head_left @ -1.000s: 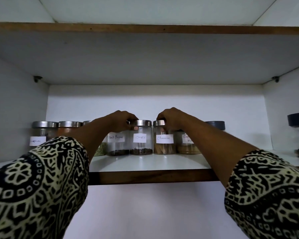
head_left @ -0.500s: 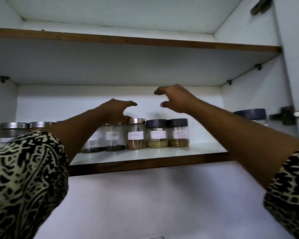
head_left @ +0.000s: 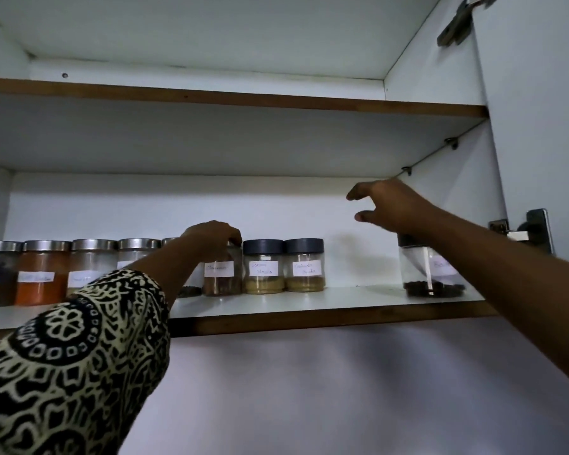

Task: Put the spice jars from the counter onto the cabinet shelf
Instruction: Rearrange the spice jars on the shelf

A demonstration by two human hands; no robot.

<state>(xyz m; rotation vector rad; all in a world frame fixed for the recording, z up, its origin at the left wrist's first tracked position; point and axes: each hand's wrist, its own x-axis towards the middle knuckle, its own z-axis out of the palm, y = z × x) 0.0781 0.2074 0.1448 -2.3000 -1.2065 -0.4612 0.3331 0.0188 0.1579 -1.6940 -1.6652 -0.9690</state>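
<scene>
**L grip on jar lid, R grip free**

L grip (head_left: 214, 238) curls over the steel lid of the brown-spice jar (head_left: 222, 279), which stands on the cabinet shelf (head_left: 358, 298). Just right of that grip: two black-lidded jars (head_left: 263, 267), side by side. To its left, partly behind the forearm: a row of steel-lidded jars (head_left: 45, 274). R grip (head_left: 388, 205) hangs in air, thumb & fingers apart, holding nothing. Below-right of it stands a dark-capped jar (head_left: 427, 274).
</scene>
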